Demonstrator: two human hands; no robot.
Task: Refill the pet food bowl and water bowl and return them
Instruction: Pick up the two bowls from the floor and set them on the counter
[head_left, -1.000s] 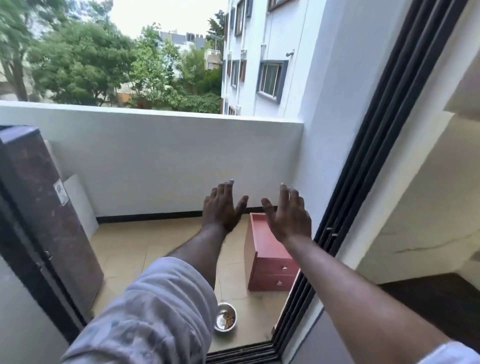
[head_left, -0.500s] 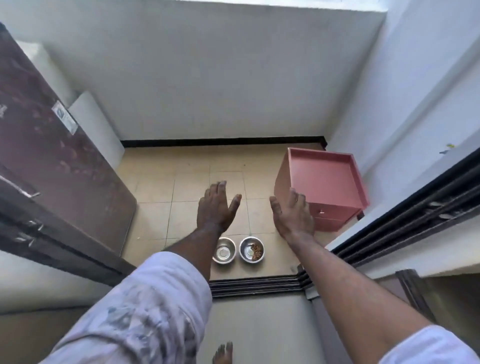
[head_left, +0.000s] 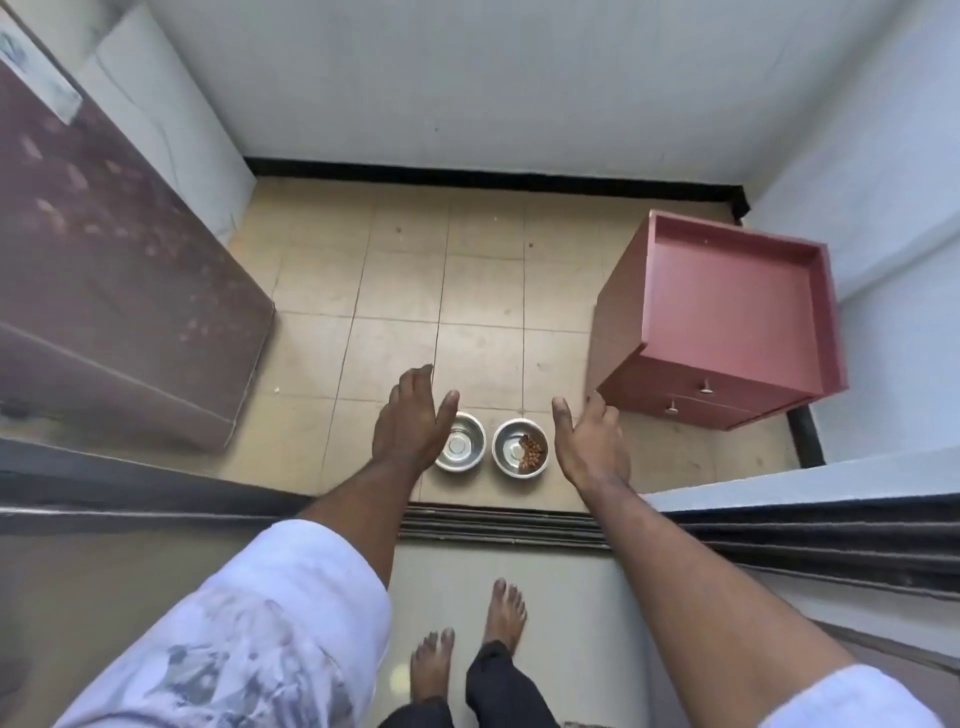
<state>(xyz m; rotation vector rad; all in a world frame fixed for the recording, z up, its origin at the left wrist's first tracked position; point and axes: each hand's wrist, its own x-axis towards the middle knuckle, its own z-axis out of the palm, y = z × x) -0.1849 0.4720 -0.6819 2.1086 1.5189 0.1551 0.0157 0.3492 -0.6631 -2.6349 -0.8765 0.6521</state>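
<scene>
Two small steel bowls stand side by side on the tiled balcony floor just past the door track. The left bowl (head_left: 460, 448) looks empty and shiny. The right bowl (head_left: 520, 447) holds a little brown kibble on its right side. My left hand (head_left: 410, 421) hovers high above, flat and open, and hides the left bowl's left rim. My right hand (head_left: 589, 439) is stretched out flat to the right of the food bowl, also holding nothing. Both hands are well above the floor.
A pink two-drawer cabinet (head_left: 727, 322) stands at the right by the white wall. A dark brown door panel (head_left: 104, 270) fills the left. The black sliding-door track (head_left: 498, 525) crosses the threshold. My bare feet (head_left: 467, 644) stand inside on the grey floor.
The view has tilted from the balcony wall and trees down to the floor. Both bowls have come into full view, and my feet now show. My hands stay raised and open.
</scene>
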